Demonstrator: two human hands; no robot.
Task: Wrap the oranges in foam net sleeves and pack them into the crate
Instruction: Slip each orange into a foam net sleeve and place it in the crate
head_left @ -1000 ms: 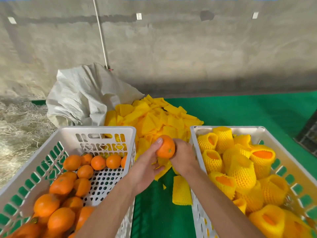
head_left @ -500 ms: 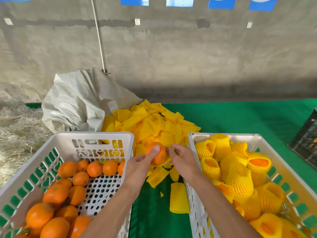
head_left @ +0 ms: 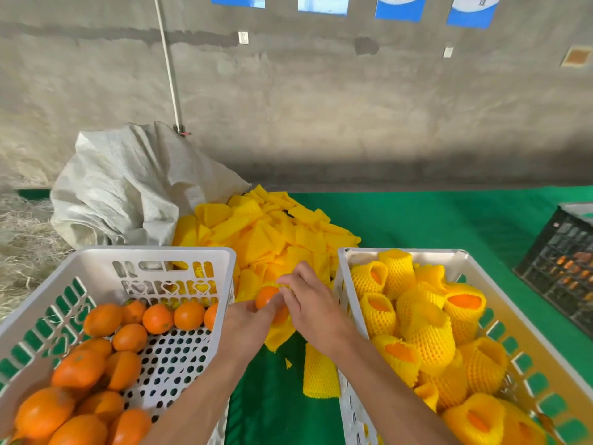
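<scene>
Scene: a person's two bare forearms reach forward over a green mat (head_left: 433, 226), between two white plastic crates.
Left crate (head_left: 150, 258): at the mat's near left edge, holding bare, unwrapped oranges (head_left: 128, 338).
Right crate (head_left: 401, 253): at the mat's near right edge, well filled with oranges already in yellow foam netting (head_left: 430, 338).
Sleeve pile (head_left: 269, 232): a heap of flat yellow foam net sleeves toward the far edge of the mat, spilling from a grey woven sack (head_left: 128, 187).
Orange in hand (head_left: 266, 296): held in the gap between the two crates, just in front of the pile, only its top showing.
Left hand (head_left: 247, 322): fingers curled around the orange from below and behind.
Right hand (head_left: 308, 303): close against the left, fingertips pinching the edge of a yellow sleeve (head_left: 280, 332) beside the fruit; the rest of the sleeve hangs under the hands.
Step in hand: judged to be getting the sleeve mouth open and over the orange.
Doing it well: keep the fruit steady in the left hand, spread the net wide with the right before pulling, and draw it evenly so the foam stretches rather than tears.
Spare sleeve (head_left: 321, 370): lies loose on the mat, touching the right crate's near left wall.
Next call: set the wrapped fruit in the right crate.
</scene>
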